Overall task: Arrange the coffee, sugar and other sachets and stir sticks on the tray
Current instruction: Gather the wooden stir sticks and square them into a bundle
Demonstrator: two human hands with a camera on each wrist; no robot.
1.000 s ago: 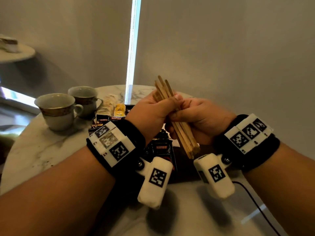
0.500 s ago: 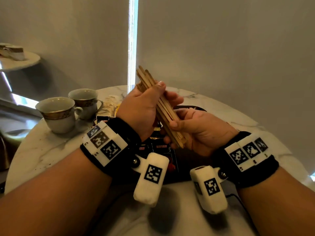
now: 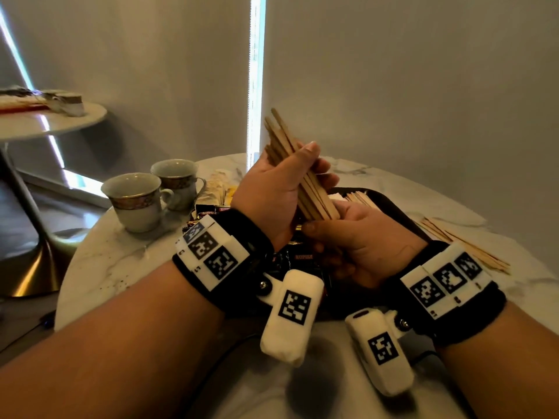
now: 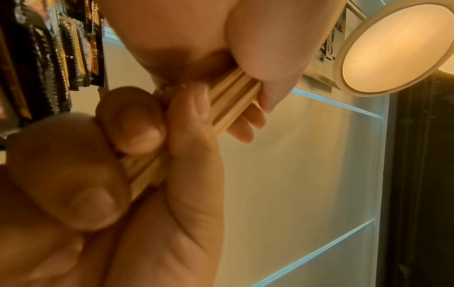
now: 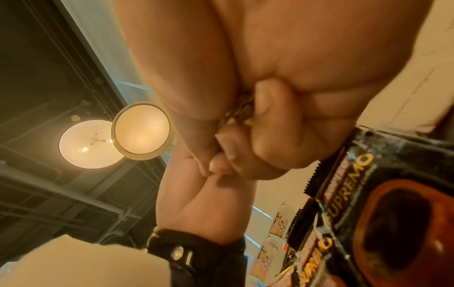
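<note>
both hands grip the bundle of stir sticks (image 3: 302, 176), left hand (image 3: 272, 192) above right hand (image 3: 360, 237), squaring them; next, lay them on the tray (image 3: 390, 204) beneath.

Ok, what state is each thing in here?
Bundle of wooden stir sticks: held tilted by both hands.
Left hand: grips bundle.
Right hand: grips bundle's lower end.
Two gold-banded porcelain cups: upright.
Loose wooden sticks: lying on marble table.

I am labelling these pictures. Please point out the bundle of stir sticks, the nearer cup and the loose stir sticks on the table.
bundle of stir sticks (image 3: 314, 196): head view, mid-length.
nearer cup (image 3: 137, 207): head view, outer wall.
loose stir sticks (image 3: 472, 251): head view, middle of the pile.
</note>
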